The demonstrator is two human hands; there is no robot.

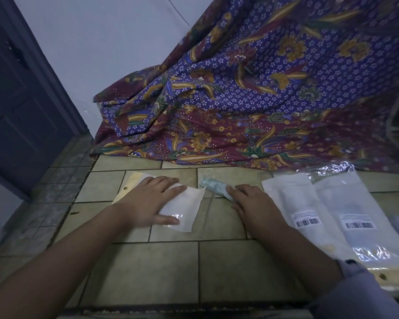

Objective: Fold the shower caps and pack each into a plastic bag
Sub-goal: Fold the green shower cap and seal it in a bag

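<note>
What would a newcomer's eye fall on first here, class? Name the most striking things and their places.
The big flowered purple cloth fills the top and right, draped down to the tiled floor. Below it, the left hand lies flat on a white plastic bag, and the right hand touches a folded pale-blue shower cap.

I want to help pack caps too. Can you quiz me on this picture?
1. True or false: the left hand lies flat on a small plastic bag.
2. What does the right hand touch? A) a cup B) the folded blue shower cap C) a book
3. Fill in: the bags with barcode labels lie on the person's ____ side.
Key: 1 true; 2 B; 3 right.
</note>
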